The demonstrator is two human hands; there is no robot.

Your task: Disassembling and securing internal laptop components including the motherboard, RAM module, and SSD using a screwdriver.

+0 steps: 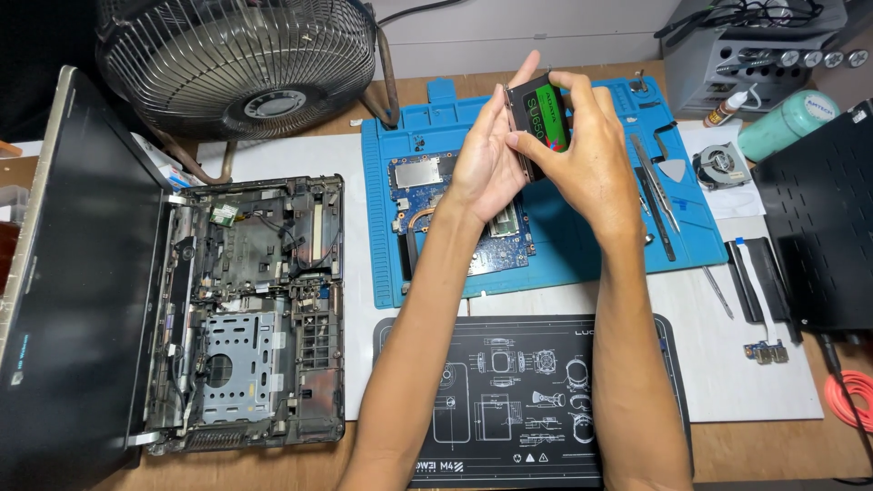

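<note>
The opened laptop chassis (pixel 250 309) lies left, its screen cut off by the frame edge. A motherboard (pixel 427 195) on the blue repair mat (pixel 582 255) sits half hidden behind the wrists. Above it, left hand (pixel 486 155) and right hand (pixel 591 155) pinch a black-and-green solid-state drive (pixel 543 123), partly covered by the fingers.

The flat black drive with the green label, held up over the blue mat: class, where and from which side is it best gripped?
By its two thin long edges, pinched from the sides. The flat black drive with the green label stands tilted on edge between the left hand and right hand, its broad label face left untouched.
</note>
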